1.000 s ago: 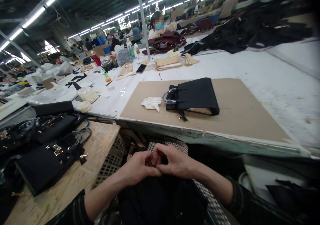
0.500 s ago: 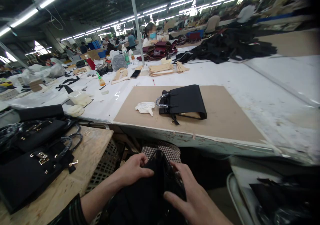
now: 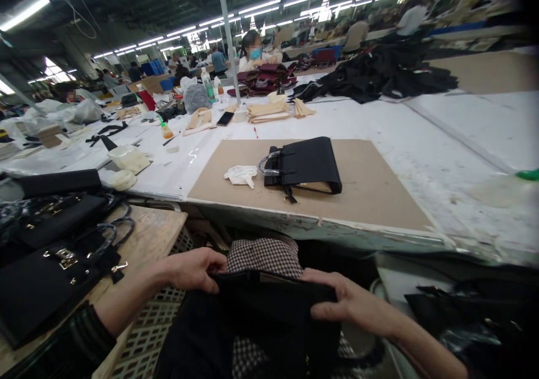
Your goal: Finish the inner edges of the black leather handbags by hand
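On my lap lies a black bag piece [image 3: 269,311], over checked cloth [image 3: 265,254]. My left hand [image 3: 193,269] grips its left top edge, fingers curled over it. My right hand [image 3: 349,303] grips the right top edge the same way. The two hands are spread apart along that edge. Ahead on the table, a finished black handbag [image 3: 305,165] with a wrapped handle lies flat on a brown cardboard sheet [image 3: 370,193], a crumpled white cloth [image 3: 241,174] beside it.
Several black handbags [image 3: 54,255] with gold clasps lie on a wooden side table [image 3: 147,238] at my left, a plastic basket [image 3: 151,323] below it. The long white table [image 3: 421,126] carries tan pieces, bottles, a phone and black fabric piles. Other people work farther back.
My hands, clasped together at my lap a second ago, have taken the black piece and moved apart to its two ends. The camera view shifted slightly.
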The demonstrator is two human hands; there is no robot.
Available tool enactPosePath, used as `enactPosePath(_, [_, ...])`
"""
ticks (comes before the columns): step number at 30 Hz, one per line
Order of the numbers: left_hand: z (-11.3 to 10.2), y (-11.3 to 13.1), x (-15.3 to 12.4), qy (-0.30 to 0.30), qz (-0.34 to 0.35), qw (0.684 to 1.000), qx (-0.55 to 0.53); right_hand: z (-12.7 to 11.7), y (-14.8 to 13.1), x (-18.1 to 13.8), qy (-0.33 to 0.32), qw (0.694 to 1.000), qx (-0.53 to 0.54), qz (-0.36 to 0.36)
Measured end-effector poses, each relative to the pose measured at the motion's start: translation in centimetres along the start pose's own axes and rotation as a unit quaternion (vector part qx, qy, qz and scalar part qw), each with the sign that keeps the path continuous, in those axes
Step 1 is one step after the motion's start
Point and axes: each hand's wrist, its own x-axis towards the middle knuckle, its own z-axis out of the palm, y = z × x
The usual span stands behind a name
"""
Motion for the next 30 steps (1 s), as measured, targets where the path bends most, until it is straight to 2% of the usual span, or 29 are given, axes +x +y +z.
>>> enactPosePath(4, [0.2, -0.3, 1.9, 0.01, 0.099, 0.994, -0.035, 0.3, 2.1, 1.1, 0.034, 0.998, -0.033, -0.028])
enactPosePath(6, [0.2, 0.1, 2.5, 0.003, 0.151, 0.986, -0.065, 0.2, 2.1, 1.1, 0.044, 0.998, -0.039, -0.032])
enactPosePath(8, [0.3, 0.7, 3.1, 0.0, 0.169, 0.983, -0.066, 0.0, 1.8, 0.9, 0.049, 0.997, -0.034, -0.041])
enactPosePath(15, [1.3, 2.9, 5.6, 0.042, 0.086, 0.995, -0.008, -0.1, 1.8, 0.1, 0.062, 0.996, -0.024, -0.064])
enactPosePath(18, [1.5, 3.4, 6.8, 0.058, 0.093, 0.994, 0.028, 0.1, 1.8, -0.2, 0.076, 0.994, -0.026, -0.073])
enactPosePath(21, [1.5, 3.3, 7.7, 0.048, 0.12, 0.991, 0.047, 0.6, 1.7, -0.6, 0.096, 0.992, -0.031, -0.074])
enactPosePath(24, [1.5, 3.1, 8.1, 0.029, 0.128, 0.991, 0.031, 1.1, 2.0, -0.7, 0.17, 0.982, -0.02, -0.077])
enactPosePath(26, [1.4, 3.1, 8.0, 0.013, 0.12, 0.993, 0.012, 1.5, 2.6, -0.6, 0.236, 0.964, -0.036, -0.116])
enactPosePath(28, [1.3, 3.3, 7.8, -0.011, 0.12, 0.993, -0.004, 1.8, 3.2, -0.5, 0.277, 0.942, -0.085, -0.168])
enactPosePath(30, [1.2, 3.5, 7.6, -0.031, 0.129, 0.991, -0.01, 2.1, 3.6, -0.4, 0.289, 0.926, -0.151, -0.192])
